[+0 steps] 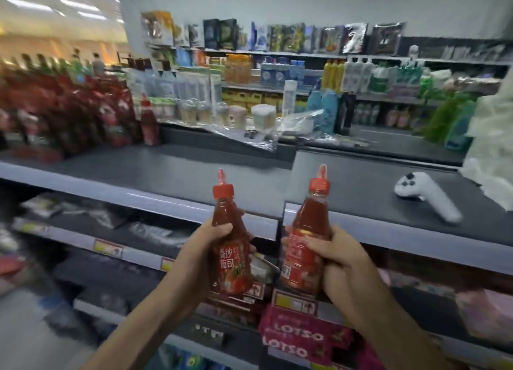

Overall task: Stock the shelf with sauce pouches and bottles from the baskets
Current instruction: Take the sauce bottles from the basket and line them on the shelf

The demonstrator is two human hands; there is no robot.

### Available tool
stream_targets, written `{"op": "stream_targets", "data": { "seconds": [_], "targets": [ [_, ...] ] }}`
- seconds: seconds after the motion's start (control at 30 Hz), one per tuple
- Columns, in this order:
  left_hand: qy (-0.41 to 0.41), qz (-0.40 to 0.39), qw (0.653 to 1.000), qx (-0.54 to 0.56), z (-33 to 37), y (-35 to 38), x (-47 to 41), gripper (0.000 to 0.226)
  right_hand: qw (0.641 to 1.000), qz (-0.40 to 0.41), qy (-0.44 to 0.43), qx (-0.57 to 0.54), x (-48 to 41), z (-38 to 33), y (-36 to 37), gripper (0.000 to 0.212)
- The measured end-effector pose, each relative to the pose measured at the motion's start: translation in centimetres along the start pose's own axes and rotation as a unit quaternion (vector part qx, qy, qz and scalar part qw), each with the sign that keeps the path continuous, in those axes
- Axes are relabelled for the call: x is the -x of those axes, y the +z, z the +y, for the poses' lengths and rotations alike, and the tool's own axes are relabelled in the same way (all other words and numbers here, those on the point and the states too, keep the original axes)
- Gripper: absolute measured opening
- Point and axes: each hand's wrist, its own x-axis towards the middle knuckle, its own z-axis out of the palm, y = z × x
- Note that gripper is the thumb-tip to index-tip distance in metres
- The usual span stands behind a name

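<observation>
A: Unclear?
B: Red pouches (69,114) at left of grey metal shelf (166,164): blurred.
A: Grips?
B: Left grip (211,247) clasps one red-capped plastic sauce bottle (231,261), right grip (337,258) a second bottle (304,247); both near-upright before shelf edge.

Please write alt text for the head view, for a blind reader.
The left hand grips a red sauce bottle, the right hand a second bottle, before a dark shelf. Red pouches stand left; a white controller lies right.

A white controller (429,199) lies above pink LOTSO boxes (299,335).
</observation>
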Motion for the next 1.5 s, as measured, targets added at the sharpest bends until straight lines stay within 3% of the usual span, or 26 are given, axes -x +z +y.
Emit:
{"op": "stream_targets", "data": {
  "seconds": [0.07, 0.17, 0.47, 0.6, 0.83, 1.0, 1.2, 1.4, 1.5],
  "targets": [
    [0.023, 0.032, 0.999, -0.003, 1.4, -2.8, -0.9, 0.053, 1.000, -0.007, -0.019, 0.021, -2.7, 0.9, 2.8, 0.064],
    [0.061, 0.066, 0.996, -0.010, 3.6, -6.8, -2.4, 0.047, 0.996, -0.019, -0.055, 0.068, -6.1, 1.5, 7.4, 0.079],
    [0.134, 0.147, 0.978, -0.056, 10.9, -16.9, -9.3, 0.037, 0.968, 0.036, -0.160, 0.190, -19.7, 4.4, 17.2, 0.054],
    [0.152, 0.159, 0.973, -0.066, 13.6, -20.6, -13.0, 0.041, 0.944, 0.074, -0.180, 0.267, -25.3, 6.3, 19.8, 0.065],
    [0.153, 0.118, 0.979, -0.068, 17.8, -28.5, -18.0, 0.043, 0.902, 0.154, -0.182, 0.360, -29.5, 8.6, 21.7, 0.072],
    [0.137, 0.035, 0.988, -0.066, 19.7, -33.0, -21.5, 0.039, 0.880, 0.236, -0.176, 0.373, -30.2, 9.7, 23.0, 0.077],
    [0.107, -0.060, 0.989, -0.081, 21.0, -34.6, -23.7, 0.048, 0.857, 0.302, -0.147, 0.392, -29.7, 10.4, 24.2, 0.078],
    [0.094, -0.097, 0.985, -0.111, 21.3, -34.9, -24.1, 0.049, 0.831, 0.337, -0.090, 0.434, -28.3, 10.6, 25.9, 0.077],
    [0.097, -0.097, 0.984, -0.115, 21.1, -34.9, -24.3, 0.050, 0.780, 0.383, -0.050, 0.493, -26.2, 10.9, 26.6, 0.085]
  ]
}}
